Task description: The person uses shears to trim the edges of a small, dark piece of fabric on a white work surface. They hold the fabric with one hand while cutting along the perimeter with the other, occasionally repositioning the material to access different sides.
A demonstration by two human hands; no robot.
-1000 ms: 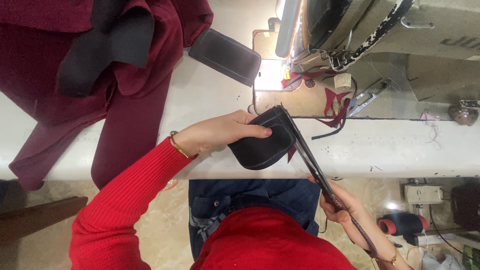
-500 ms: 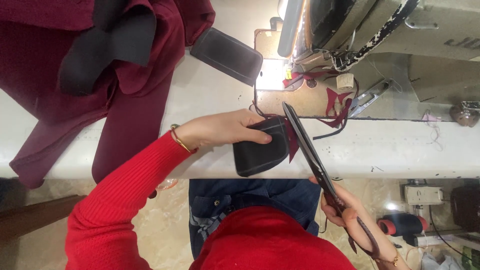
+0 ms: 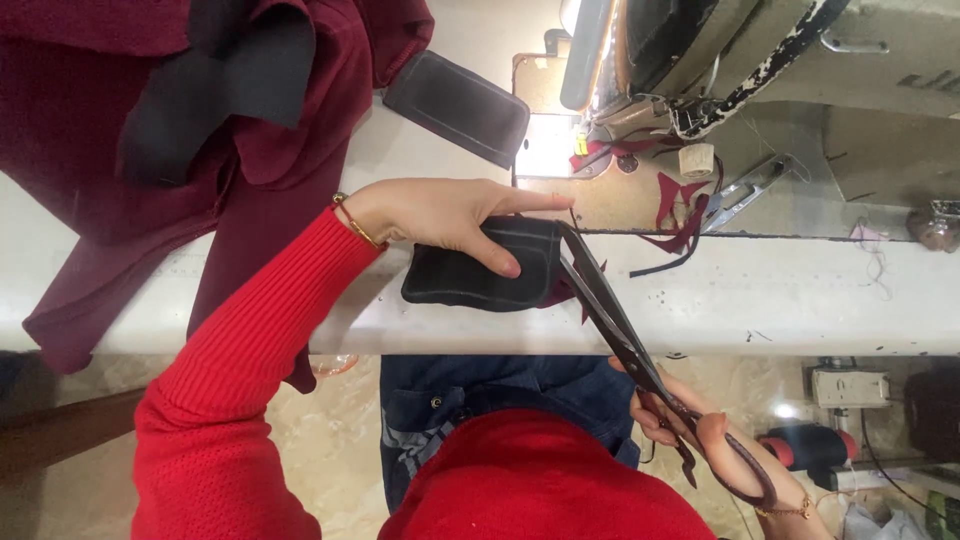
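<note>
My left hand (image 3: 450, 215) lies on a small black stitched fabric piece (image 3: 470, 280) and pins it flat near the front edge of the white sewing table (image 3: 820, 300). My right hand (image 3: 700, 440) grips the handles of long dark scissors (image 3: 610, 310) below the table edge. The scissor blades reach up to the right end of the black piece, where a bit of maroon cloth (image 3: 562, 292) sticks out.
A pile of maroon and black garments (image 3: 160, 130) covers the table's left part. A second black stitched piece (image 3: 455, 105) lies further back. The sewing machine (image 3: 760, 60) stands at the right, with maroon scraps (image 3: 680, 215) by its needle area.
The black piece has gone from curled up to lying flat under my left hand. The scissors have shifted slightly, blades still at its right end.
</note>
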